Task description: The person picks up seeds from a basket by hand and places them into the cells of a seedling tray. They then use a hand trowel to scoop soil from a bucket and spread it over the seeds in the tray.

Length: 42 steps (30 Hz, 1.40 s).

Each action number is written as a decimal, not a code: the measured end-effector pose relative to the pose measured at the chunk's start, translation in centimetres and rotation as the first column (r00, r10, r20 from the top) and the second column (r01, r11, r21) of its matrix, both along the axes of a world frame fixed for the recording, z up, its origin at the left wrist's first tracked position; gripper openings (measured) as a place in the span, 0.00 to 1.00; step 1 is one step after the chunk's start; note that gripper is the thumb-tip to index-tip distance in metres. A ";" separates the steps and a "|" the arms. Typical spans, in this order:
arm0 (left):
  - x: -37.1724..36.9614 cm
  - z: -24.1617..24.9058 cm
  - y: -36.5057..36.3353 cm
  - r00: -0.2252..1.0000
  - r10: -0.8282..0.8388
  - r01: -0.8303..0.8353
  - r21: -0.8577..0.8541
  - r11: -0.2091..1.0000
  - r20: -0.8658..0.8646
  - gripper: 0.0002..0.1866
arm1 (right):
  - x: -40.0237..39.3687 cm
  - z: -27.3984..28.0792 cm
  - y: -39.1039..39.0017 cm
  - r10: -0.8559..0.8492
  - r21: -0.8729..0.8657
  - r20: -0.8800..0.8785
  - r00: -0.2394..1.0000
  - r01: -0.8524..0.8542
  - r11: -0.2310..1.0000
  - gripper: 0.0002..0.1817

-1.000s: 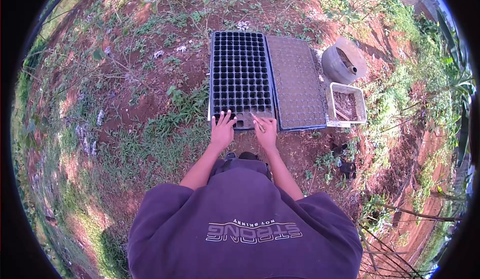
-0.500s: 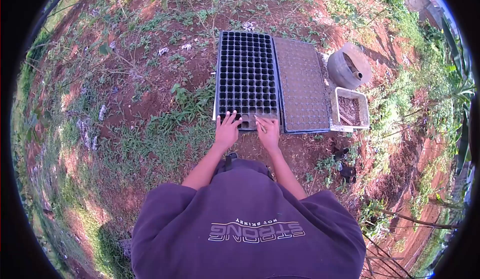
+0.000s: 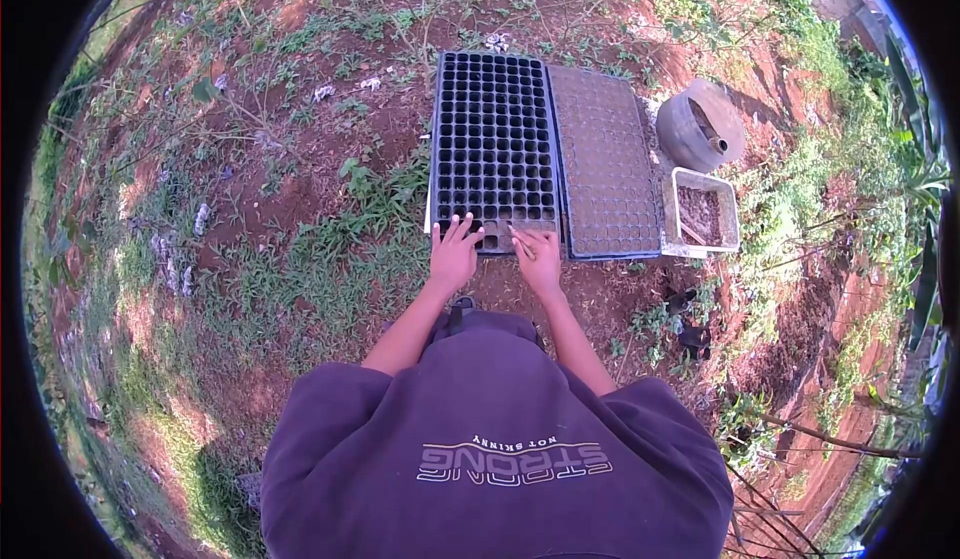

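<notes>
A black seedling tray (image 3: 495, 137) with rows of square cells lies on the ground in front of me. Most of its cells look dark and hollow, while several in the near rows hold brown soil. My left hand (image 3: 455, 259) rests on the tray's near left corner, fingers spread. At the near right part of the same tray, my right hand (image 3: 540, 263) pinches a thin, short stick (image 3: 516, 234), its tip by the soil-filled cells. Right beside it lies a second seedling tray (image 3: 607, 159), its cells filled level with brown soil.
To the right of the trays stands a round grey tub (image 3: 690, 141) with a pipe-like piece in it. Nearer is a pale rectangular container (image 3: 734, 221) holding dark soil and a stick. Weeds and red soil surround everything; dark objects (image 3: 692, 339) lie at right.
My right hand has shifted slightly, with the stick's tip now by a cell in the near rows. My left hand stays on the tray corner. The whole view has tilted a little.
</notes>
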<state>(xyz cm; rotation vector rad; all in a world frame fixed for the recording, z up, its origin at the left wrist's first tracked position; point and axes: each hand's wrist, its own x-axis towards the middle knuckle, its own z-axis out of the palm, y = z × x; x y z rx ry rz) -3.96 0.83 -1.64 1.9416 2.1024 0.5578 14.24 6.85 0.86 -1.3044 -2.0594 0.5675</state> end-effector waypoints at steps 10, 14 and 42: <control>0.0 0.0 0.1 1.000 0.009 -0.009 0.021 1.000 0.014 0.18 | -0.5 0.0 0.4 -0.053 0.008 -0.027 0.998 0.053 0.999 0.11; 0.0 -0.1 0.2 1.000 0.011 -0.011 0.023 1.000 0.014 0.17 | -0.3 -0.2 0.9 0.011 -0.028 -0.035 0.999 -0.012 1.000 0.11; -0.3 -0.3 0.2 1.000 -0.007 0.007 0.024 1.000 0.008 0.18 | -0.5 -0.1 1.5 0.060 -0.042 0.025 0.998 -0.059 0.997 0.10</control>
